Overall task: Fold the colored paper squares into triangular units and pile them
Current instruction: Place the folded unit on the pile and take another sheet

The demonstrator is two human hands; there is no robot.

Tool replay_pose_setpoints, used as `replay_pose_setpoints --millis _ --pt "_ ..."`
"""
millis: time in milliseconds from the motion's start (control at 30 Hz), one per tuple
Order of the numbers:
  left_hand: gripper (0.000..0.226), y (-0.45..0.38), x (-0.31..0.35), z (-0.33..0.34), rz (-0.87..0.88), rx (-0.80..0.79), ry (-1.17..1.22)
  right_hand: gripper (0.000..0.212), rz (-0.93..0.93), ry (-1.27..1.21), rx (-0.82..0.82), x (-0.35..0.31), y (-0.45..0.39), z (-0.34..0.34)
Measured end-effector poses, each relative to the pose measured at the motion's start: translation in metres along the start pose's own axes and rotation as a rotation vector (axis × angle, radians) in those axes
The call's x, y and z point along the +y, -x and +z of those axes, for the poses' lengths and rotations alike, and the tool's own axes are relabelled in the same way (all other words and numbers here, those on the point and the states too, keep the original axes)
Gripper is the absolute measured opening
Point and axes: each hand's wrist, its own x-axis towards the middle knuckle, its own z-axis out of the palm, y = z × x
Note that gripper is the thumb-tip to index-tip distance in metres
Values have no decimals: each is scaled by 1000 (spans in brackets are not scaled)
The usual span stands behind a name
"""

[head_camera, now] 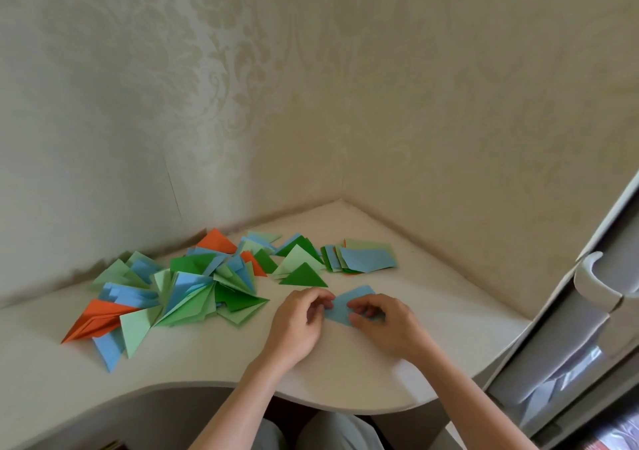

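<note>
Blue paper square (345,306): flat on the desk (207,363), between my hands.
Left hand (297,321): fingers curled, pinching its left edge.
Right hand (383,325): fingers curled, pinching its right side.
Folded triangles (193,290): heaped to my left.

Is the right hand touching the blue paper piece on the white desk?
Touching. The head view shows the right hand with fingers curled onto the blue paper piece, pinching its right edge against the white desk.

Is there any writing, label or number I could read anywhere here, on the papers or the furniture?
None. The folded triangles, the unfolded squares and the blue paper under both hands are plain coloured sheets, and the desk and the patterned wallpaper carry no words.
</note>
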Motion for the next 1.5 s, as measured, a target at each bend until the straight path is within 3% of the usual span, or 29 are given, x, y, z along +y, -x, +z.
replay_pose_setpoints --millis 200,500,700,867,1133,1500 --pt "46 5 4 -2 53 -53 -44 22 -26 183 104 -8 4 18" --pt "13 4 6 -2 144 69 -72 16 -29 -25 119 -4 -6 -4" --pt "8 5 6 0 177 42 -105 30 -161 56 180 7 10 -3" --pt "7 6 9 3 275 -40 -148 20 -243 223 157 11 21 0" --pt "9 1 6 2 62 68 -40 21 -179 164 195 10 14 4" --pt "36 -5 3 16 30 24 -309 19 -178 225 241 16 9 15"
